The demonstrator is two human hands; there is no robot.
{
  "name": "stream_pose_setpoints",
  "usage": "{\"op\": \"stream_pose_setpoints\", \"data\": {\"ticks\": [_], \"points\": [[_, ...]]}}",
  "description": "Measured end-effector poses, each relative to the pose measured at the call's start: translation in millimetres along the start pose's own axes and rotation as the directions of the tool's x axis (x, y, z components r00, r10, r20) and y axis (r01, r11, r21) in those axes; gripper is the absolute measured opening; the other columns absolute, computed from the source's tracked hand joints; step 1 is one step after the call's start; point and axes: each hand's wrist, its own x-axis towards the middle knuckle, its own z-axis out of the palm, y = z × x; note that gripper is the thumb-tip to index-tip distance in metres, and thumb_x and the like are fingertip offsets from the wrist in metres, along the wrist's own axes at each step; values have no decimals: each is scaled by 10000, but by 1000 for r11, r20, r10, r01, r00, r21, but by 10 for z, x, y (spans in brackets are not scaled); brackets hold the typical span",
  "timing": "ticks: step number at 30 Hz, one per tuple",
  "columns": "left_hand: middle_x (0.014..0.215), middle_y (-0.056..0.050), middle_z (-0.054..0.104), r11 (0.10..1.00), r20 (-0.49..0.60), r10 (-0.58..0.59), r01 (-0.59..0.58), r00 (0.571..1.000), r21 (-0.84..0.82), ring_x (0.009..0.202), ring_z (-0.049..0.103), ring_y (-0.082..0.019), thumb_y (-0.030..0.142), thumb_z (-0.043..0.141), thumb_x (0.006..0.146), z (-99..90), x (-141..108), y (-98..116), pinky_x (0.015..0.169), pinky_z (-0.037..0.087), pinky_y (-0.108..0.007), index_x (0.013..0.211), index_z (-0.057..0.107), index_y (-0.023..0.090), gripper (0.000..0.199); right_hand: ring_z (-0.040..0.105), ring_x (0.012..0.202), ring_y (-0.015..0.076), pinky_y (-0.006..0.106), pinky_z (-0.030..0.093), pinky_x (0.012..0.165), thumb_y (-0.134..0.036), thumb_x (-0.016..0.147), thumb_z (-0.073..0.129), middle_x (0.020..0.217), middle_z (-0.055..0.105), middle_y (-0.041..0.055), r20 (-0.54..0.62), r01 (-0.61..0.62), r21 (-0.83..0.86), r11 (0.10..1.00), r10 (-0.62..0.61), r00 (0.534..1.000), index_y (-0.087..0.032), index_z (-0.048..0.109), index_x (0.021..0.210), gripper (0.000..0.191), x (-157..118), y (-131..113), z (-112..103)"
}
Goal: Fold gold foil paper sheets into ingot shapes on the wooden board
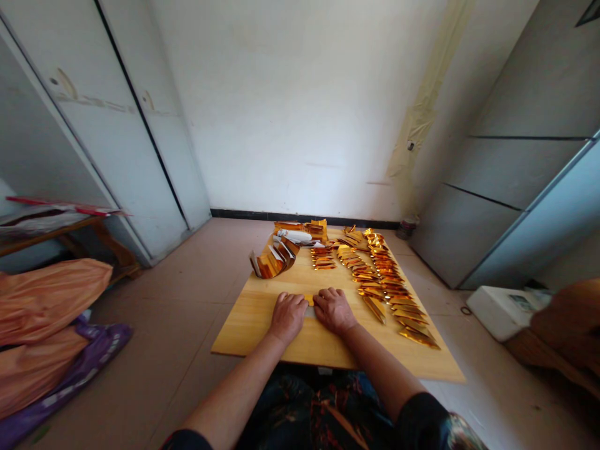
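The fingers of the left hand lie close together and curl down toward the board, and those of the right hand do the same, their tips turned in toward each other. Between them sits a small gold foil piece, with a pale strip just below it. The fingertips come right up to the foil on both sides, but from here I cannot tell whether they are pinching it or only pressing it down. Both hands rest on a pale wooden board that lies flat on the tiled floor, with the person's bare forearms reaching over its near edge. Farther along the board, folded gold foil pieces run in long, overlapping rows to the right, and a curved stack of larger gold folds stands toward the far left, near a white paper roll. Orange sacks and a purple bag lie on the floor to the left, a white box sits to the right, and a white wall closes off the room ahead.
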Motion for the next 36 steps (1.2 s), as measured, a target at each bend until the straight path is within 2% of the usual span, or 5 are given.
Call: {"op": "stream_pose_setpoints", "data": {"ticks": [9,15,21,28,36], "points": [[970,-45,660,998,39,-66,66,997,-7,918,570,-184,185,432,887,10,3,15,860,336,-372,883,628,226,201,473,962,193,335,271,838,-307,918,437,996,623,53,1,-38,22,999,38,999,-234,622,993,213,-162,73,-69],[1074,-38,658,997,4,-68,68,998,-37,986,578,-198,127,426,865,84,-9,-16,1009,251,-495,910,620,238,228,498,1028,208,343,341,859,-259,871,486,1177,603,78,-73,-65,181,981,79,994,-233,614,1137,296,-245,216,0],[1068,-52,661,997,0,-69,69,998,-41,977,589,-194,133,432,863,82,-21,4,1051,221,-519,917,630,238,231,522,1038,187,333,366,876,-172,862,487,1127,650,47,-53,-22,238,971,35,998,-260,661,1081,293,-269,310,75],[1121,-12,634,996,17,-76,77,997,-37,998,572,-192,142,452,859,96,-41,-4,1056,185,-553,1026,631,349,320,527,1020,187,342,348,886,-217,901,467,1126,649,48,-31,-17,165,986,23,999,-260,669,1047,253,-266,207,26],[1155,-30,609,993,57,-93,96,994,-61,1027,562,-204,183,503,830,35,-28,29,1062,163,-571,991,653,312,255,515,1012,206,355,326,880,-348,841,580,1109,644,61,-23,-10,192,981,14,1000,-226,658,1022,232,-273,188,-53]]}}
